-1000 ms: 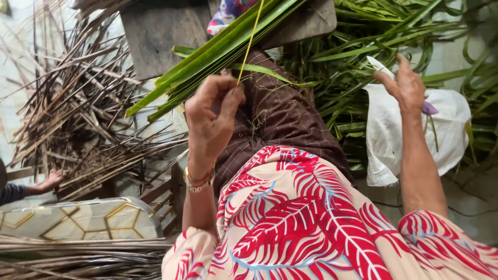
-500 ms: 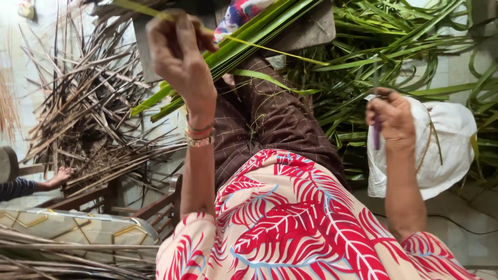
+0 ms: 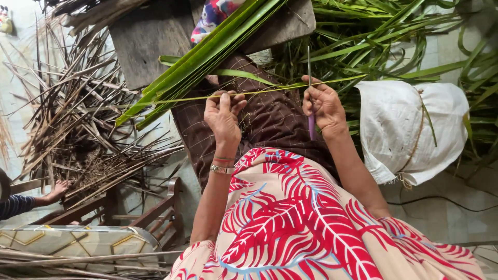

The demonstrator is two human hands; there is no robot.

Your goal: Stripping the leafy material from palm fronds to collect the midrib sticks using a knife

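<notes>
My left hand [image 3: 223, 115] pinches a thin green leaf strip [image 3: 259, 92] that stretches level across my brown-skirted lap. My right hand [image 3: 322, 106] grips a small knife with a purple handle [image 3: 311, 124], its blade pointing up, and also touches the strip's right part. A bundle of long green palm leaves [image 3: 207, 54] lies slanted over my knee, just beyond both hands.
Dry brown leaf ribs [image 3: 78, 124] are heaped at the left. Fresh green leaves [image 3: 384, 46] pile at the upper right behind a white cloth sack [image 3: 410, 129]. Another person's hand [image 3: 54, 191] rests at the left edge. A wooden frame [image 3: 150, 212] and patterned cushion [image 3: 72, 241] sit lower left.
My left hand came down from high at the left to my lap. My right hand moved left with the knife, and the strip now runs level between both hands.
</notes>
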